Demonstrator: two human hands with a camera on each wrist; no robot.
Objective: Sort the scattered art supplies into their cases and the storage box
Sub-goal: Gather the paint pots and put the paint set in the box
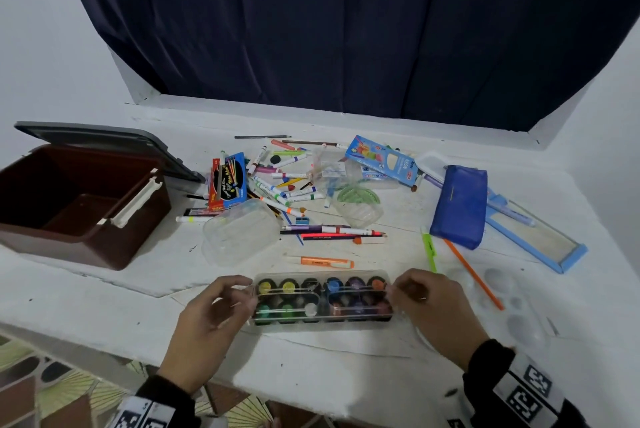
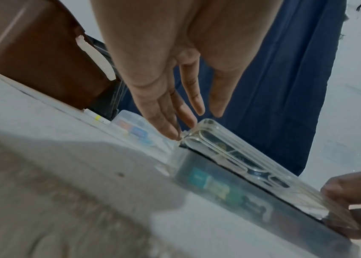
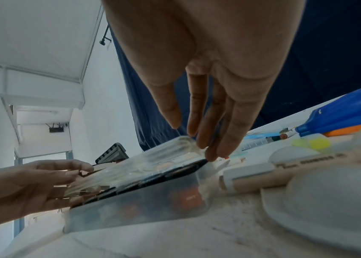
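A paint set case [image 1: 322,299] with rows of coloured pots lies near the table's front edge, under a clear lid [image 2: 230,153]. My left hand [image 1: 242,296] pinches the lid's left end with its fingertips [image 2: 175,136]. At the right end my right hand [image 1: 398,292] pinches the same lid [image 3: 153,165], fingertips [image 3: 212,153] on its corner. The lid sits tilted, a little above the pots. An open brown storage box [image 1: 145,233] stands at the left with its grey lid [image 1: 104,140] behind it.
Markers and pencils [image 1: 280,181] lie heaped mid-table with a clear tub [image 1: 242,233] and a blue pencil box [image 1: 384,162]. An orange highlighter [image 1: 325,262] lies just beyond the case. A blue pouch [image 1: 459,205], an orange pencil [image 1: 474,275] and a white palette [image 1: 505,303] are at the right.
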